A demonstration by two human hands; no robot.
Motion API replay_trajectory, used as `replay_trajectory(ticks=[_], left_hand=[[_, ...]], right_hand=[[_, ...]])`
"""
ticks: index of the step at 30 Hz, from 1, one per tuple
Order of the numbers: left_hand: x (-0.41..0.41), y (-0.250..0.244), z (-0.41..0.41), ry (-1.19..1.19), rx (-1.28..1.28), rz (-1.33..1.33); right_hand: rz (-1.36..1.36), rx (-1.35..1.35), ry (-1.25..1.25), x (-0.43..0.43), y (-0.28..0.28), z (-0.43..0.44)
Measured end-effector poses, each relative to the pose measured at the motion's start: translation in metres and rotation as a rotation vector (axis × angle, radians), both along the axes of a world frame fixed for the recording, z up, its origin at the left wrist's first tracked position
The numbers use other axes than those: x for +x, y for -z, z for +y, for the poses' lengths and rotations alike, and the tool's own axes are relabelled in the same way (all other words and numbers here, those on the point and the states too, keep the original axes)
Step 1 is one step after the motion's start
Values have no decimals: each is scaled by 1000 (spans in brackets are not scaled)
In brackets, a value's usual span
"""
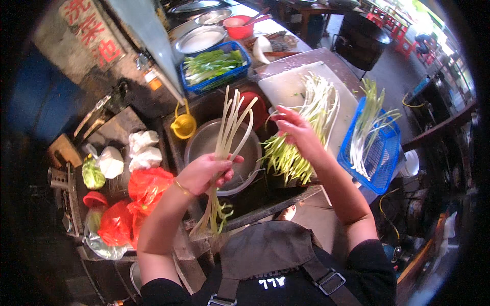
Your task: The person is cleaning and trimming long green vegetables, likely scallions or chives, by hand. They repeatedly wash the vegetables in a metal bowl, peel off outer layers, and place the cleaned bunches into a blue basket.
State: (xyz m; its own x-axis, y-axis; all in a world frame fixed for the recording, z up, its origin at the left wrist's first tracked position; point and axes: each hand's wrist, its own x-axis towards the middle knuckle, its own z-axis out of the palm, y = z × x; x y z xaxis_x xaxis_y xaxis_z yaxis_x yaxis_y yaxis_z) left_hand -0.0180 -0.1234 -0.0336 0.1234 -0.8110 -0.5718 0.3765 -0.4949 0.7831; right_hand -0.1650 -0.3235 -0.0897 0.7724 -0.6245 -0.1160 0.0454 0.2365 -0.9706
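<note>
My left hand (214,173) is closed round a small bunch of long pale stalks (226,134), held upright over a round metal basin (199,141); their thin green ends hang below the fist. To the right, my right hand (291,124) is raised beside a large heap of pale stalks with yellow-green tips (317,111), its fingers bent near a thin strand; whether it pinches the strand I cannot tell. The heap lies on a white cutting board (279,88) and droops over its near edge. More stalks (363,141) lie in a blue plastic basket (386,160) at the right.
Behind the basin stand a blue basket of leafy greens (214,65), metal plates (201,38) and a red bowl (239,27). A yellow strainer (183,125) sits at the basin's upper left. Red plastic bags (149,187) and white bundles (143,149) lie left. The sink's stone edge (264,212) runs before me.
</note>
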Motion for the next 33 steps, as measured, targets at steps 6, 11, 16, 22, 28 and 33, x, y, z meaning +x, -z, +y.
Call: replay_trajectory(ticks=[6,11,16,22,28,33], left_hand=[[17,3,63,-117,31,39],[25,25,122,-319,155,12],[27,44,163,-432,132,121],[37,48,182,-487,136,259],[48,52,176,-564,84,293],[49,46,152,-492,50,250]], right_hand=[[-101,459,-475,75,32,67],[109,-624,-380,110,88,106],[572,-1162,-219,123,215,83],[669,-1405,-1115,127,295,95],[734,-1368,-1153,179,95,110],[558,-1074,-1017,171,147,95]])
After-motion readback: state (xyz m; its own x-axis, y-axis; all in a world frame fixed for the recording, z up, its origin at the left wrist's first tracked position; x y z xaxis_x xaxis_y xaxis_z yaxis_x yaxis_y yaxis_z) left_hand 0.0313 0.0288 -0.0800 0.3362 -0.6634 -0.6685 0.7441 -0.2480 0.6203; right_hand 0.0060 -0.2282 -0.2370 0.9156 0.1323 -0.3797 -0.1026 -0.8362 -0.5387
